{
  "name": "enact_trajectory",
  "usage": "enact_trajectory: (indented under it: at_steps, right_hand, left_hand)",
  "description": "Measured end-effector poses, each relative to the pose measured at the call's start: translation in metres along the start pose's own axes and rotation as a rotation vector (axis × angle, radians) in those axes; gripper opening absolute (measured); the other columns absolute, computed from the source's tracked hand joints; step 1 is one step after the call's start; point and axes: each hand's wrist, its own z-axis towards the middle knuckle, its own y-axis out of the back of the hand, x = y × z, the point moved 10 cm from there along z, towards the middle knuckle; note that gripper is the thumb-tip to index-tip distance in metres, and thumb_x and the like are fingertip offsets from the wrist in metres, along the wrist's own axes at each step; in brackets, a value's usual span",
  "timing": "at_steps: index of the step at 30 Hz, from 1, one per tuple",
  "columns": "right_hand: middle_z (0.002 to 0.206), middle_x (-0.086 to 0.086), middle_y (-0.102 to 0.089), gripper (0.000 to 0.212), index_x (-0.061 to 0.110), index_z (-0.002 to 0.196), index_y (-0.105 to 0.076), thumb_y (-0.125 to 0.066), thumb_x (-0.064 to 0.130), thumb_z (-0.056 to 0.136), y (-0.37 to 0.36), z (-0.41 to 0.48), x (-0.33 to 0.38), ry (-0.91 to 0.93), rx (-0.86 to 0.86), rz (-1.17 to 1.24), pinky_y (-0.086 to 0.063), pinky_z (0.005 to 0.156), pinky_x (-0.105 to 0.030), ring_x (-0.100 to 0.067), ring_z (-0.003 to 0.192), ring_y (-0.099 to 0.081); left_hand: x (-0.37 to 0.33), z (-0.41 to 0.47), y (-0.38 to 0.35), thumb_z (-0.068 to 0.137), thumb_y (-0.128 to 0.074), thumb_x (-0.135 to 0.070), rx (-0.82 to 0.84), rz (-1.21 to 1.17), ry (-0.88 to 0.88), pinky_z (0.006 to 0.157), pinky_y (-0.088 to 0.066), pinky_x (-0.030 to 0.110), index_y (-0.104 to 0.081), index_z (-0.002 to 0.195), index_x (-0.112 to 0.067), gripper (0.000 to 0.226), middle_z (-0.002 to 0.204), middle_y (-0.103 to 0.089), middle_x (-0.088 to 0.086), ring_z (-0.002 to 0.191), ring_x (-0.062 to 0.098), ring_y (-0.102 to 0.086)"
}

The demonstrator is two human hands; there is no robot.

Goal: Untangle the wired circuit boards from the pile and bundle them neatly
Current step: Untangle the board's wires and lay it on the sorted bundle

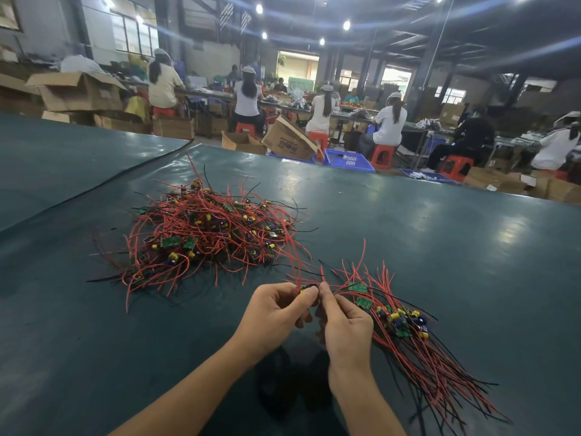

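A dark green tabletop point(408, 234) fills the foreground, its glossy cover catching lamp reflections. Just past its far edge stands a blue crate point(347, 159). Left of the crate a cardboard box point(287, 141) leans tilted, and right of it are red stools point(382, 154). Behind the crate, people in pale caps point(248, 99) sit with their backs turned at a long workbench point(217, 95). Far left of the crate is an open carton point(75, 91), with windows point(135, 34) above it. High above the crate, round ceiling lamps point(346, 25) glow under dark beams, and beyond it is a bright doorway point(298, 66).

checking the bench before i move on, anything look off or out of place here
No damage shows. The bundle beside the right hand lies loose, wires fanning out. Behind the table, a cardboard box leans tipped on its edge.
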Motion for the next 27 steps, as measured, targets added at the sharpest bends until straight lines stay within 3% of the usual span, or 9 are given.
enact_trajectory:
  at_steps: [1, 5, 12, 18, 23, 27]
  right_hand:
    - [0.063, -0.004, -0.065, 0.026, 0.019, 0.069, -0.079, -0.067, 0.022, 0.092, 0.003, 0.002, 0.001, -0.012, -0.022, 0.013, -0.05, 0.063, -0.032, -0.016, 0.062, -0.057]
    - [0.049, 0.007, -0.053, 0.028, 0.016, 0.065, -0.078, -0.068, 0.022, 0.091, 0.04, 0.016, 0.003, -0.082, -0.226, 0.116, -0.03, 0.037, -0.017, -0.004, 0.04, -0.036]
    - [0.052, 0.008, -0.052, 0.022, 0.011, 0.076, -0.074, -0.065, 0.02, 0.093, 0.062, 0.021, 0.012, -0.059, -0.299, 0.277, -0.027, 0.035, -0.016, -0.002, 0.037, -0.032]
    - [0.056, 0.005, -0.054, 0.024, 0.009, 0.073, -0.072, -0.063, 0.019, 0.093, 0.05, 0.019, 0.02, -0.037, -0.187, 0.339, -0.022, 0.037, -0.018, -0.005, 0.038, -0.031]
    - [0.056, 0.001, -0.055, 0.029, 0.012, 0.066, -0.075, -0.062, 0.021, 0.09, 0.029, 0.013, 0.032, 0.034, -0.019, 0.275, -0.025, 0.039, -0.019, -0.008, 0.041, -0.033]
    - [0.055, -0.002, -0.055, 0.038, 0.012, 0.071, -0.078, -0.058, 0.041, 0.083, 0.018, 0.008, 0.038, 0.067, 0.067, 0.265, -0.026, 0.041, -0.02, -0.008, 0.043, -0.036]
  left_hand:
    - [0.0, 0.0, 0.001, 0.092, -0.062, -0.022, -0.011, -0.014, 0.004, 0.05, -0.041, 0.013, -0.069, 0.057, -0.025, 0.036, 0.054, -0.062, -0.001, 0.048, 0.007, -0.055]
    - [0.001, 0.004, 0.013, 0.092, -0.062, -0.02, -0.087, -0.097, 0.034, 0.051, -0.043, 0.018, -0.067, 0.057, -0.016, 0.035, 0.055, -0.062, 0.01, 0.049, 0.011, -0.053]
    - [-0.004, 0.003, 0.008, 0.092, -0.063, -0.02, -0.035, -0.07, 0.0, 0.051, -0.041, 0.014, -0.071, 0.064, -0.01, 0.031, 0.055, -0.065, 0.003, 0.048, 0.007, -0.054]
    - [0.012, 0.005, 0.014, 0.093, -0.06, -0.028, -0.071, -0.072, 0.093, 0.047, -0.042, 0.018, -0.073, 0.079, -0.016, 0.023, 0.073, -0.072, 0.0, 0.055, 0.009, -0.057]
    - [0.025, 0.006, 0.02, 0.094, -0.057, -0.026, -0.183, -0.317, 0.21, 0.046, -0.044, 0.018, -0.072, 0.093, -0.016, 0.018, 0.089, -0.074, -0.001, 0.058, 0.009, -0.06]
    - [0.034, 0.005, 0.019, 0.094, -0.057, -0.027, -0.216, -0.525, 0.312, 0.046, -0.045, 0.018, -0.072, 0.103, -0.012, 0.023, 0.084, -0.069, -0.004, 0.052, 0.007, -0.056]
